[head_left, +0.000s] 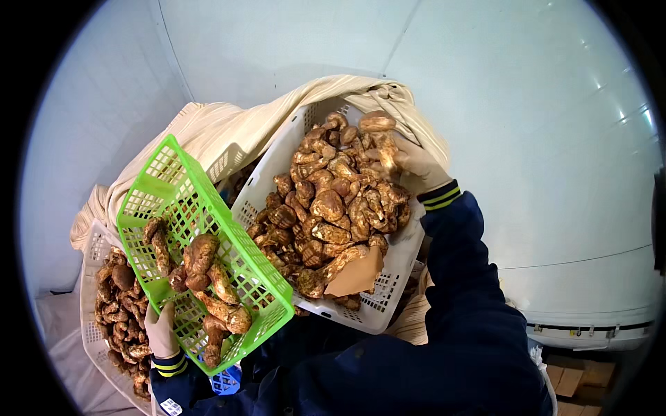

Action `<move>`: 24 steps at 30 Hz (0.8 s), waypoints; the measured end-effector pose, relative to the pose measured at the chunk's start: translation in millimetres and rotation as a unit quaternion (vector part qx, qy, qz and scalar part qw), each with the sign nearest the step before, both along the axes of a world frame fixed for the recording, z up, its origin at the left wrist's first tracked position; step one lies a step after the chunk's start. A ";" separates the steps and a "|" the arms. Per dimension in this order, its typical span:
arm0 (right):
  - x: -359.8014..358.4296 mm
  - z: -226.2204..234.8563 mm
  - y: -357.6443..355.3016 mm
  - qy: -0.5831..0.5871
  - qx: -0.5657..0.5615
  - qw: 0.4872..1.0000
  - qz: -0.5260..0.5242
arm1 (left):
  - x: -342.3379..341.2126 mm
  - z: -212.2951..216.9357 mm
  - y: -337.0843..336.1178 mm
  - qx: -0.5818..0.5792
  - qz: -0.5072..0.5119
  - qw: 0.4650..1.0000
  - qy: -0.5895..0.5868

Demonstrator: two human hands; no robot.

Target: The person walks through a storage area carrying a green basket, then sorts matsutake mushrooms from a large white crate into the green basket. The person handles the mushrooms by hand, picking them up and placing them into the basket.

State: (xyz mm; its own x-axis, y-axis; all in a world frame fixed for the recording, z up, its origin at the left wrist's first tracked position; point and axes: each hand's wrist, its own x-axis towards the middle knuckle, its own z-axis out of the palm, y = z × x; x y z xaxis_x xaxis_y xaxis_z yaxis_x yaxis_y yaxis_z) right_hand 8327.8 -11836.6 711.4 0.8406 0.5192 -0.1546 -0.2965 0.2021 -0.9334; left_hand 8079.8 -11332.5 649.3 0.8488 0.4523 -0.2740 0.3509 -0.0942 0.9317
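My left hand (161, 331), in a pale glove, grips the near left edge of a bright green plastic basket (223, 223). The basket is tilted and holds several brown mushrooms (201, 256) with thick stems. Over the far right part of a white crate (397, 274), my gloved right hand (414, 165) is closed round a mushroom (386, 149) with a broad brown cap. Heaped mushrooms (326, 204) fill that crate, and a brown cardboard piece (357, 272) lies on them near its front. The fingertips of my right hand are partly hidden.
Another white basket (90, 315) with mushrooms stands at the left, partly beneath the green one. Striped cream cloth (229, 128) drapes behind the crates. A bit of blue plastic lattice (226, 381) shows below. Pale walls (527, 139) surround the spot; cardboard boxes (579, 378) sit at lower right.
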 end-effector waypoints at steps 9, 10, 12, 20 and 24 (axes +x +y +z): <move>-27.6 -18.3 38.6 0.129 0.199 0.971 -0.014 | -1.1 -1.9 5.6 0.016 -0.012 1.000 0.010; -28.4 -18.6 37.1 0.167 0.228 0.959 0.017 | -1.0 0.7 2.4 -0.006 -0.001 1.000 0.009; -30.5 -20.2 38.3 0.163 0.200 0.966 -0.010 | -0.6 5.4 -4.2 -0.050 0.022 0.999 0.007; -37.6 -27.4 34.9 0.082 0.094 0.990 -0.064 | -2.1 -1.6 1.4 -0.018 0.005 1.000 0.005; -40.1 -39.2 41.1 -0.063 0.018 0.988 -0.140 | -3.5 -3.4 0.6 -0.034 0.013 0.999 0.005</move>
State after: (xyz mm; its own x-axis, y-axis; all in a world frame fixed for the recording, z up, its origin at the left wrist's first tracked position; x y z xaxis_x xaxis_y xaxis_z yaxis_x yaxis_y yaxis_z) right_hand 8287.6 -11795.6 672.2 0.9636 0.2659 -0.0259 -0.1066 0.2935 -0.9500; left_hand 8076.3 -11331.9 645.8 0.8341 0.4541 -0.3133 0.3614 -0.0207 0.9322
